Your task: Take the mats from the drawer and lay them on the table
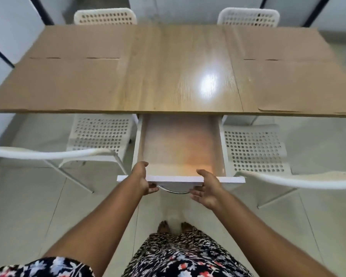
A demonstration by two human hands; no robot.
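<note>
Both hands [144,178] on open drawer [180,179] — unlabelled.

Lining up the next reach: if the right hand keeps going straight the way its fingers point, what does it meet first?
The right hand points forward and slightly left at the drawer. It would likely meet the white drawer front almost immediately, near the metal handle; depth is unclear.

Two tan mats [64,76] [296,80] flat on wood counter [178,66], 9 and 3 o'clock; white drawer [180,179] pulled out at 6.
</note>
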